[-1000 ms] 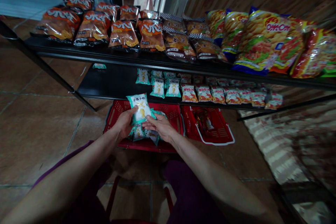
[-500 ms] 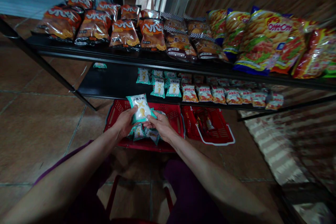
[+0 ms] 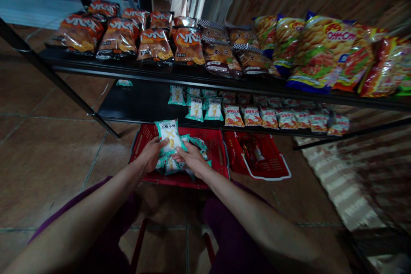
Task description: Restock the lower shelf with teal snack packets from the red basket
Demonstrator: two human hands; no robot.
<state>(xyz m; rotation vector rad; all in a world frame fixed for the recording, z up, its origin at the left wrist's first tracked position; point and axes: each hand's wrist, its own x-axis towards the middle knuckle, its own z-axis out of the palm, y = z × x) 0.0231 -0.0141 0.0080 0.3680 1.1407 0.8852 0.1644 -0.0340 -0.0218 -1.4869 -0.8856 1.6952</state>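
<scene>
A small teal and white snack packet (image 3: 169, 135) is held upright over a red basket (image 3: 213, 139) on the floor. My left hand (image 3: 150, 154) grips its left side, and my right hand (image 3: 189, 158) closes on its lower right corner. More teal packets (image 3: 197, 144) lie in the basket under my hands. Matching teal packets (image 3: 195, 109) stand on the lower black shelf (image 3: 141, 102) just beyond the basket.
A second red basket (image 3: 257, 154) with a few items sits to the right. Red small packets (image 3: 257, 116) line the lower shelf. Orange chip bags (image 3: 154, 45) and large colourful bags (image 3: 321, 51) fill the upper shelf. Brown tiled floor spreads to the left.
The view has shifted slightly closer. Both hands with the teal packet have lowered a little toward the basket, and my right hand has closed tighter on the packet.
</scene>
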